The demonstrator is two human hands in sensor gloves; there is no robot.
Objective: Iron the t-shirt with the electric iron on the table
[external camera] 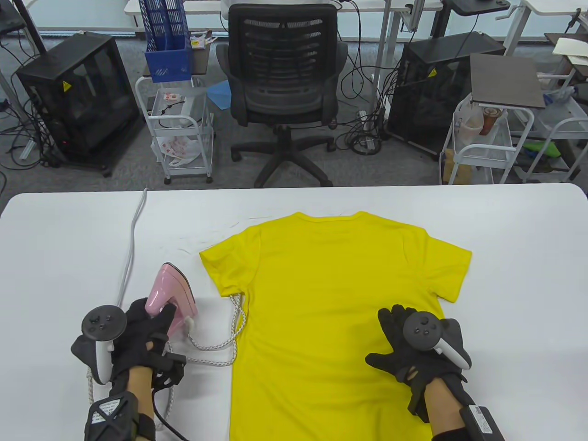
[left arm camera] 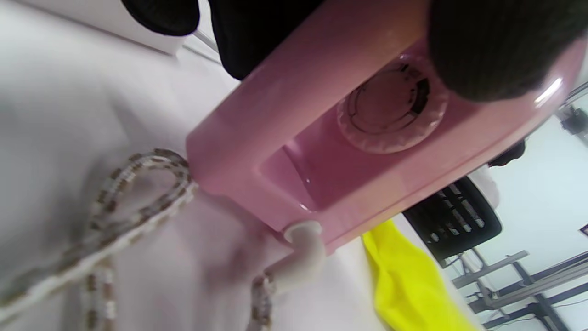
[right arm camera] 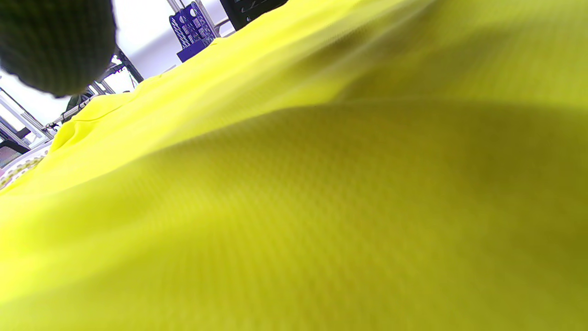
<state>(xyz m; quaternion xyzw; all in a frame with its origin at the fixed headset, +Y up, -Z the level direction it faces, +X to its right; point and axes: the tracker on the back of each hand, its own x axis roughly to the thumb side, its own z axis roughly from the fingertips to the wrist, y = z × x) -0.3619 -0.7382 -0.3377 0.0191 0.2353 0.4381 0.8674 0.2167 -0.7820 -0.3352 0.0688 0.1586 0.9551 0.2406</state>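
While the yellow t-shirt (external camera: 330, 294) lies flat on the white table (external camera: 514, 239), the left hand (external camera: 138, 335) grips the handle of the pink iron (external camera: 172, 294), which sits just left of the shirt's sleeve with its braided cord (external camera: 220, 353) looped beside it. The right hand (external camera: 409, 353) rests flat on the shirt's lower right part, fingers spread.
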